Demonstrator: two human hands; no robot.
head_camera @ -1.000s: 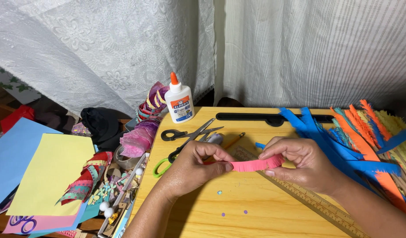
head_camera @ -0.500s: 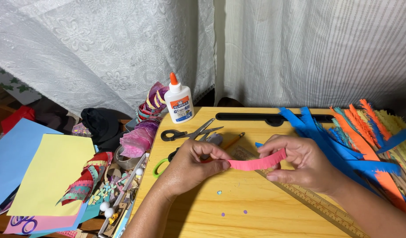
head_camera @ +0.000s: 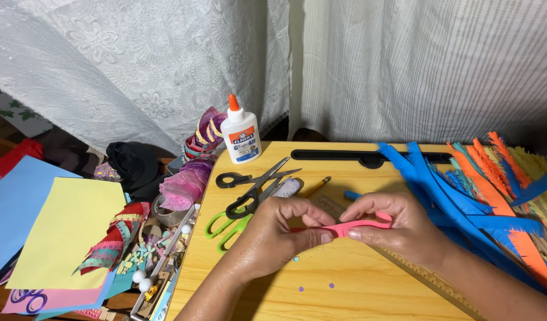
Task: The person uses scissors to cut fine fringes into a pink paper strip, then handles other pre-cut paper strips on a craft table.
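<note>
two bare hands pinch a pink paper strip [head_camera: 359,226] above a light wooden table [head_camera: 356,285]. the left hand [head_camera: 273,235] closes thumb and fingertips on the strip's left end; the right hand [head_camera: 398,229] grips its right end, where the paper curls into a small loop. just beyond the left hand lie black-handled scissors [head_camera: 253,187] and green-handled scissors [head_camera: 226,226], with a white glue bottle [head_camera: 240,134] standing near the table's far edge. blue and orange fringed paper strips [head_camera: 481,190] fan out on the right, and a yellow paper sheet [head_camera: 65,229] lies off to the left.
</note>
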